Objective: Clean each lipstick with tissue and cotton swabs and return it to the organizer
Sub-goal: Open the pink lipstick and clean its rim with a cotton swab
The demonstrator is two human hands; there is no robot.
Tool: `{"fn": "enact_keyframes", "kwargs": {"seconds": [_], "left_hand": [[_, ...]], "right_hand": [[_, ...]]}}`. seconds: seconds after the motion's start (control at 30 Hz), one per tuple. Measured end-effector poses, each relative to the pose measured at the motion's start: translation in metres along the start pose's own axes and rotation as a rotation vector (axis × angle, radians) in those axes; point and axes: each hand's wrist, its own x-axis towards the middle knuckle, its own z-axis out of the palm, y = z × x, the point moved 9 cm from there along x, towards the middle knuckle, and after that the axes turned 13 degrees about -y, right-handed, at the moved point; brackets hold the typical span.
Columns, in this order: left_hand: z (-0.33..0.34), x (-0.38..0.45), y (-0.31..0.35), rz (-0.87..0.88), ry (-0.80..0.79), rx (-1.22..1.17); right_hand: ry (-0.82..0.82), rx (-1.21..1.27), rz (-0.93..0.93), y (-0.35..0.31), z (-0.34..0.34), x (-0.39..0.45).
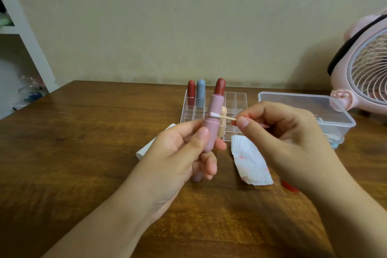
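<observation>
My left hand grips an uncapped pink lipstick upright, its red bullet raised at the top. A pink cap sits tucked under the lower fingers of the same hand. My right hand pinches a cotton swab, and the swab's white tip touches the groove in the pink tube. Behind stands a clear organizer holding a red lipstick, a grey-blue one and a beige one partly hidden behind the pink tube. A white tissue with red smears lies on the table below my right hand.
A clear plastic box with a lid stands at the right, a pink fan behind it. A white object lies by my left hand. A red item peeks out under my right wrist. The wooden table meets a wall.
</observation>
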Motion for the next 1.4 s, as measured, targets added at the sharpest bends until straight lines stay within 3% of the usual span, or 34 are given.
{"fn": "enact_keyframes", "kwargs": {"seconds": [0.27, 0.47, 0.63, 0.87, 1.07, 1.3, 1.4], "left_hand": [[0.001, -0.001, 0.004, 0.009, 0.001, 0.099], [-0.002, 0.000, 0.004, 0.043, 0.015, 0.061], [0.000, 0.000, 0.004, 0.048, -0.007, 0.128], [-0.002, 0.000, 0.007, 0.088, 0.014, 0.121], [-0.001, 0.000, 0.006, 0.085, -0.011, 0.145], [-0.004, -0.001, 0.007, 0.076, 0.025, 0.120], [-0.002, -0.001, 0.008, 0.070, 0.017, 0.146]], "right_hand": [[0.087, -0.120, -0.036, -0.004, -0.011, -0.002], [-0.034, -0.083, -0.016, -0.005, 0.004, 0.001], [0.056, -0.059, -0.012, -0.003, -0.008, 0.000], [-0.054, -0.045, -0.019, 0.001, 0.005, 0.002], [0.049, 0.016, 0.002, 0.001, -0.006, 0.000], [-0.069, -0.015, 0.026, 0.001, 0.008, 0.002], [-0.010, 0.055, 0.025, 0.001, 0.001, 0.001]]}}
